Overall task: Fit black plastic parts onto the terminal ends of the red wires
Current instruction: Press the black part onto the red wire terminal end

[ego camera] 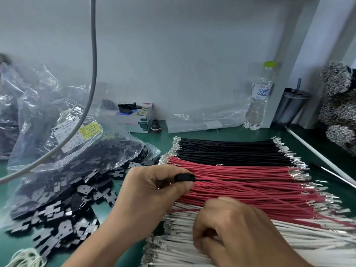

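Head view shows a small black plastic part (184, 177) pinched between the thumb and forefinger of the left hand (154, 191), held just above the near-left ends of the red wires (250, 185); a red wire runs into its right side, so the fitting step looks under way. The right hand (237, 226) lies curled low over the bundle where red meets the white wires (289, 239); whether it holds a wire I cannot tell. Next, I judge, the terminal must be pushed fully home. The part is matte, boxy and short. More loose black parts (63, 218) spill from a clear bag (57, 132) on the green bench (250, 133), with black wires (227, 151) behind.
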Motion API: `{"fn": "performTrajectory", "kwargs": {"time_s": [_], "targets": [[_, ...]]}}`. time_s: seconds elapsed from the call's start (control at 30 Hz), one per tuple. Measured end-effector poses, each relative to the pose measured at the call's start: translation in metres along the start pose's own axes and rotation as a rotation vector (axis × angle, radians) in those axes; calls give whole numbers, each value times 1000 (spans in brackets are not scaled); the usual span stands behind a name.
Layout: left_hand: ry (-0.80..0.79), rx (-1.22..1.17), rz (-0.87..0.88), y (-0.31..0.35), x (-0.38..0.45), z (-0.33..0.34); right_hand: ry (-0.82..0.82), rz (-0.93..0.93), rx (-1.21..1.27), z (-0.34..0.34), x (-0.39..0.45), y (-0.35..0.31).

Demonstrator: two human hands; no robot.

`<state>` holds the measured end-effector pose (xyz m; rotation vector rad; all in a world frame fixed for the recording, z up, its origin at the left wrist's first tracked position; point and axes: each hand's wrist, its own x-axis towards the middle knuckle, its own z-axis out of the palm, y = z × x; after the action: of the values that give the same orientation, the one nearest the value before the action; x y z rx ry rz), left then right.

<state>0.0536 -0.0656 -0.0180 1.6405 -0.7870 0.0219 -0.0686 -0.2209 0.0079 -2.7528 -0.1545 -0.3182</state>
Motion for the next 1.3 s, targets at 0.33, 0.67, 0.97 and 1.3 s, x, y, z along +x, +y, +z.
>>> {"fn": "performTrajectory", "kwargs": {"time_s": [0.33, 0.67, 0.97, 1.3], "targets": [[-16, -112, -54, -4, 5, -7, 133, 38, 39, -20, 2, 1], [-42, -229, -168, 3, 9, -16, 348, -21, 139, -46, 8, 27], [25, -255, -221, 13, 11, -15, -47, -123, 134, -24, 3, 21], [27, -249, -228, 12, 8, -14, 9, -190, -62, -11, -7, -9]]}}
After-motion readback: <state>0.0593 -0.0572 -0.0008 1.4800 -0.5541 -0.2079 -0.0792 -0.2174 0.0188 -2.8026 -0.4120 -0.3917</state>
